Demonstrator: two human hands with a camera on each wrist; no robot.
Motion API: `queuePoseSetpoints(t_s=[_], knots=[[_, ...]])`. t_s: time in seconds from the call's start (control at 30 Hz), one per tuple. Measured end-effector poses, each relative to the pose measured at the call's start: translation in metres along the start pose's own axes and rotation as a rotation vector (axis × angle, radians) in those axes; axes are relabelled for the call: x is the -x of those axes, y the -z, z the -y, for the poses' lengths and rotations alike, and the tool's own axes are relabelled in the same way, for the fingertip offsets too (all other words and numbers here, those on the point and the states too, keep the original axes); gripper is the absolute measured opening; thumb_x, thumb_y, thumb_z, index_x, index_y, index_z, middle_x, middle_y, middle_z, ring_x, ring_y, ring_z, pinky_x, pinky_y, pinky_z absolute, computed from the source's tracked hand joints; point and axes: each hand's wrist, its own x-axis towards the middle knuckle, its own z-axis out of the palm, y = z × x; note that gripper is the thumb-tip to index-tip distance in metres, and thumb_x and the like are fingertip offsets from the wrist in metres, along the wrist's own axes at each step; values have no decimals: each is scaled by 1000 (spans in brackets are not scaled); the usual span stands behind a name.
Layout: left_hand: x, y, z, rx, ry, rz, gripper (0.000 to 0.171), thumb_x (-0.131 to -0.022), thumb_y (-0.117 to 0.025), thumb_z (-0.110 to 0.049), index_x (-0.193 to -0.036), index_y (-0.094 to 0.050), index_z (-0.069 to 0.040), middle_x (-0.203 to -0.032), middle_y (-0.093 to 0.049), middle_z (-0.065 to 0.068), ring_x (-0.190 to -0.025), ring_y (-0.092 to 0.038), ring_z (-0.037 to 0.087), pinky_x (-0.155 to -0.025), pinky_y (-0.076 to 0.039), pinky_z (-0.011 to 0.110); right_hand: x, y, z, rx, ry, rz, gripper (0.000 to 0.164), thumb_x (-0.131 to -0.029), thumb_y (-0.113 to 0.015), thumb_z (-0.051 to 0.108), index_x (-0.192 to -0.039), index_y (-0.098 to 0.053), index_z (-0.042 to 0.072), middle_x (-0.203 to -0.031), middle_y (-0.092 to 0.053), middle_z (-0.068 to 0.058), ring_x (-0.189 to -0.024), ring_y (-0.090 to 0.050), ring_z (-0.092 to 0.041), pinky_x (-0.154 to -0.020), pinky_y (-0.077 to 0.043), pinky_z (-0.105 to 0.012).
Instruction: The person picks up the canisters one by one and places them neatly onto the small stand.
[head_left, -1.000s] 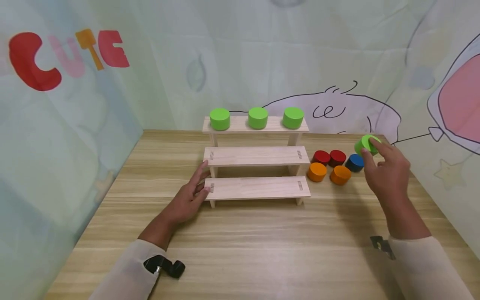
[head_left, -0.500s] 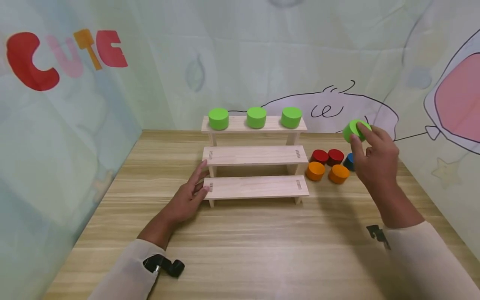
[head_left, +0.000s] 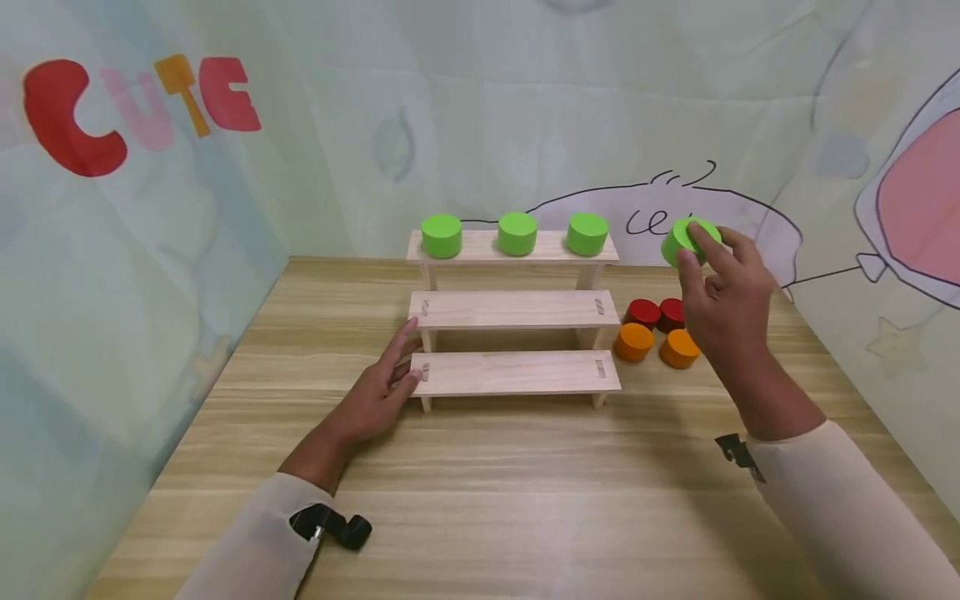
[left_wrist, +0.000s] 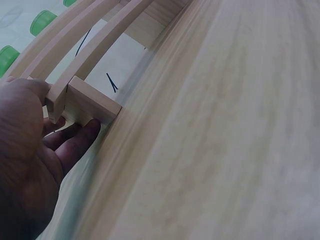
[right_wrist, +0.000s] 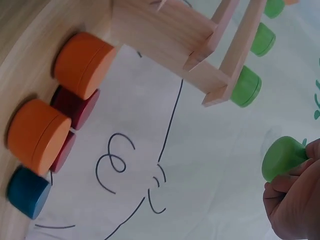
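My right hand (head_left: 729, 296) pinches a light green round block (right_wrist: 286, 159) between thumb and fingers. It holds the block in the air, to the right of the three-tier wooden shelf (head_left: 516, 372) and level with its top tier. Three matching green blocks (head_left: 517, 234) stand spaced along that top tier; the middle and lowest tiers are bare. My left hand (head_left: 372, 398) rests against the shelf's left end with fingers extended. In the left wrist view its thumb lies at the end of the lowest tier, and its fingertips (left_wrist: 92, 127) touch the side panel.
Right of the shelf, two orange blocks (head_left: 634, 342) stand on the wooden table (head_left: 480, 500) before two red blocks (head_left: 642, 314). A blue block (right_wrist: 28, 192) beside them shows in the right wrist view, hidden in the head view. A printed cloth (head_left: 480, 125) rises behind.
My right hand has lifted the green block up and leftward from above the blue block toward the shelf's top tier. My left hand keeps its place on the shelf.
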Motion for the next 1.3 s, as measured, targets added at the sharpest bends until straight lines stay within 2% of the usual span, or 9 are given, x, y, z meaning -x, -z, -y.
queuePoseSetpoints(t_s=[0.17,0.43,0.53,0.63,0.8,0.93,1.07,1.17,1.3], knots=[[0,0,0,6,-2,-2,79,-117,-49,-10,-178,-4,-32,-175,-32,30,-150,-52,51,-117,-50,63,-6,-6,13,-80,-50,73,41,-112,-64,22,-152,-65,14,-154,-59,-21,-123,-67,-36,-80,-45,3],[0,-1,-2,4,-13,-4,79,-116,-49,-8,-178,-4,-29,-174,-33,31,-149,-52,51,-117,-50,62,-13,-15,32,-229,-125,202,42,-111,-66,20,-153,-65,17,-156,-61,-14,-131,-61,-26,-82,-52,0],[-1,0,-2,0,-10,-2,79,-116,-48,-9,-178,-4,-30,-175,-33,31,-150,-52,51,-117,-49,63,-13,-21,38,-271,-119,232,43,-110,-68,17,-153,-65,16,-159,-59,-14,-134,-64,-32,-84,-52,0],[-1,0,-2,2,-6,-2,79,-116,-49,-9,-178,-4,-30,-175,-33,30,-150,-52,50,-118,-49,62,-12,-28,43,-287,-67,253,43,-109,-69,14,-152,-65,12,-160,-57,-17,-130,-69,-36,-81,-52,0],[-1,1,-1,8,-4,-1,80,-116,-49,-8,-178,-4,-31,-175,-32,30,-150,-51,50,-118,-48,61,-13,-41,53,-314,-1,260,42,-109,-69,15,-151,-66,11,-157,-60,-18,-123,-72,-36,-79,-54,-2],[-2,1,-1,17,5,3,79,-117,-49,-10,-178,-4,-34,-176,-31,30,-151,-50,51,-119,-48,63,-15,-55,61,-398,-9,235,42,-108,-71,15,-149,-68,10,-152,-64,-16,-124,-72,-32,-80,-58,-6],[-2,1,-1,13,9,3,79,-117,-49,-11,-178,-4,-33,-175,-31,30,-150,-51,51,-119,-48,63,-13,-70,75,-478,-25,262,44,-105,-75,12,-148,-68,8,-152,-64,-17,-126,-72,-33,-81,-61,-9],[-2,1,0,6,5,-1,79,-116,-49,-9,-178,-4,-31,-175,-32,30,-150,-52,51,-119,-48,63,-11,-80,87,-500,-54,303,45,-104,-77,11,-148,-69,9,-155,-63,-18,-121,-75,-35,-80,-62,-11],[-2,0,0,9,4,-2,79,-116,-49,-9,-178,-4,-32,-175,-33,30,-150,-52,50,-119,-48,63,-8,-93,102,-481,-77,338,45,-102,-78,12,-146,-71,10,-153,-67,-14,-125,-74,-30,-77,-62,-15]])
